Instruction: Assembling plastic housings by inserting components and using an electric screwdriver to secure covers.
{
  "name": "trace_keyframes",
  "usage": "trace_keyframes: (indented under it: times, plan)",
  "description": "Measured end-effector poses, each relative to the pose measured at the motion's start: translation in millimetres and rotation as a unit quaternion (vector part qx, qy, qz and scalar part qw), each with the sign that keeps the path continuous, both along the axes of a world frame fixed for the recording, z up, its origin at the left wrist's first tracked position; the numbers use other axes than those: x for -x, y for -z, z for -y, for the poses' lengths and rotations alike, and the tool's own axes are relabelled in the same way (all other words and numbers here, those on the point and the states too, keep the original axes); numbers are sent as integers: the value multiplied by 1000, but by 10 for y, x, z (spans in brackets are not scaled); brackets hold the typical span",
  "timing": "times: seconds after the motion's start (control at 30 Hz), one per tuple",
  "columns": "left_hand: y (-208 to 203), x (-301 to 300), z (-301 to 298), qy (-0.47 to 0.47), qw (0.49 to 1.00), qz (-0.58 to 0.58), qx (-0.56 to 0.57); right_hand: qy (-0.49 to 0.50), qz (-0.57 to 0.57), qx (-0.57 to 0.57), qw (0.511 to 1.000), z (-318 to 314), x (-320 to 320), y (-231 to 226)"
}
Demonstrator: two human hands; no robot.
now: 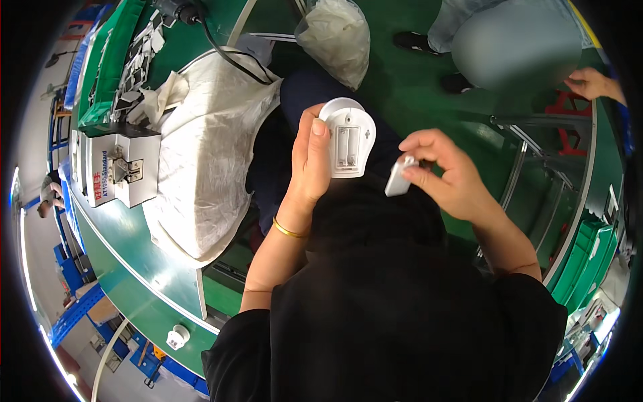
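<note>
My left hand [313, 157] grips a white plastic device [364, 149] with a rounded top, its back turned up. An open battery compartment [347, 146] shows in the device, with metal contacts at its lower end and no batteries visible inside. To the right, my right hand [445, 175] pinches a small pale battery cover [398, 178] between thumb and fingers. The cover is apart from the device, tilted, a short way from its lower right side. Both hands are above my lap.
At left, a grey metal box [140, 171] stands on the green table beside a white cloth-like sheet [207, 147]. A green bin [100, 74] of small parts lies behind. Another white device [177, 337] rests lower left. A plastic bag [335, 40] and another person's hand [589, 84] are farther off.
</note>
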State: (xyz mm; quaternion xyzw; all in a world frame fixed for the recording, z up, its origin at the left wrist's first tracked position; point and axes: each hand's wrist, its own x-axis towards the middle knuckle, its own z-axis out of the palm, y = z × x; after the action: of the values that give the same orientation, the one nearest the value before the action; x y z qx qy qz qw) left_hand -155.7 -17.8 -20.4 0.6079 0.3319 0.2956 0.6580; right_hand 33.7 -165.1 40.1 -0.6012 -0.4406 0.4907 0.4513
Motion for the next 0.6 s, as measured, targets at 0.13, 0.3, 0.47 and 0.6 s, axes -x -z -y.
trace_keyframes:
  times: [0.13, 0.3, 0.47, 0.6]
  plan:
    - [-72, -83, 31, 17, 999, -33, -29, 41, 2, -85, 996, -250, 101, -75]
    - [-178, -106, 56, 21, 997, -62, -51, 80, -42, -96, 991, -456, 266, 63]
    - [-179, -102, 81, 16, 996, -69, -47, 72, -27, -84, 993, -461, 278, 106]
    - [-191, -125, 100, 10, 998, -58, -10, 84, 37, -100, 991, -456, 255, 130]
